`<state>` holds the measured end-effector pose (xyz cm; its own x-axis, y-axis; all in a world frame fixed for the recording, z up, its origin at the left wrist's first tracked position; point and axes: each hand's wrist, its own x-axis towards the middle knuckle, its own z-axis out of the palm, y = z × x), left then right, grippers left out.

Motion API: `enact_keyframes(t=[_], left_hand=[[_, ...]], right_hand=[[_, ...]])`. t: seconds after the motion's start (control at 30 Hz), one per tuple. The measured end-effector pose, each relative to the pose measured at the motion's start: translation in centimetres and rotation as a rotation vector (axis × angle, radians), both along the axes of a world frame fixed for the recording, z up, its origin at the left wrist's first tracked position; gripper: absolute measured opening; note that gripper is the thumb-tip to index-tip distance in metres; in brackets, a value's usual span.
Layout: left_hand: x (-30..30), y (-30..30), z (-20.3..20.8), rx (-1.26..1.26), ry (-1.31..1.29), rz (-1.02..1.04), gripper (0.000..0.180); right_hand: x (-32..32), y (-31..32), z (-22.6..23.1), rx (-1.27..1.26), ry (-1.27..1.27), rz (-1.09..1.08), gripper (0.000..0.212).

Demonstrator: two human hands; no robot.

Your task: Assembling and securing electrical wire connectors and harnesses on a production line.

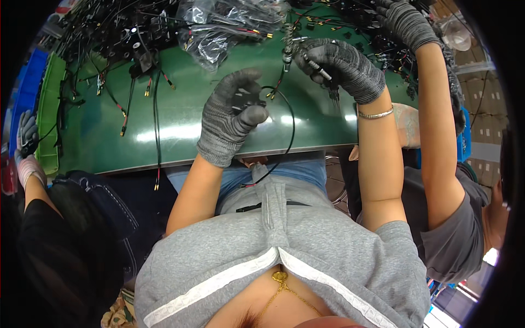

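My left hand (228, 121), in a grey knitted glove, is curled around a small black cable part (247, 100) over the near side of the green table. From beside it a thin black cable (293, 117) loops to the right and down to my lap. Farther right and higher, my right hand (347, 66), gloved alike, is closed on a slim metal tool (318, 69) with a silvery shaft; its exact kind is unclear. Just left of those fingers is a metal coil spring (288, 35) with a fitting below it.
Black cables with red and gold ends (156, 120) lie on the green table (180, 109). Clear plastic bags (219, 33) and a heap of black parts (131, 41) fill its far side. Co-workers' gloved hands (407, 24) are at right and left. A green bin (52, 115) stands left.
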<state>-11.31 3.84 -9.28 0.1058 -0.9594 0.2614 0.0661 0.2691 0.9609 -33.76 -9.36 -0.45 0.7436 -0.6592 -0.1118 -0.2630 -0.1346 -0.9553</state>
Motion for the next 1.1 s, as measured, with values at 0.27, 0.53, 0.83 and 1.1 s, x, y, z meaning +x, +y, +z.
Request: enact_keyframes(t=[0.27, 0.53, 0.83, 1.1], left_hand=[[-0.7, 0.0, 0.8, 0.071, 0.166, -0.043, 0.029], [0.0, 0.5, 1.7, 0.21, 0.049, -0.024, 0.029], [-0.4, 0.2, 0.7, 0.151, 0.022, 0.047, 0.03], [0.1, -0.5, 0.6, 0.236, 0.123, 0.199, 0.023]], right_hand=[[2.9, 0.4, -3.4, -0.538, 0.055, 0.347, 0.031], [6.5, 5.2, -0.4, -0.208, 0.201, -0.009, 0.042], [6.2, 5.5, -2.2, -0.498, 0.003, -0.158, 0.04], [4.4, 4.1, 1.2, 0.129, 0.228, -0.043, 0.035]])
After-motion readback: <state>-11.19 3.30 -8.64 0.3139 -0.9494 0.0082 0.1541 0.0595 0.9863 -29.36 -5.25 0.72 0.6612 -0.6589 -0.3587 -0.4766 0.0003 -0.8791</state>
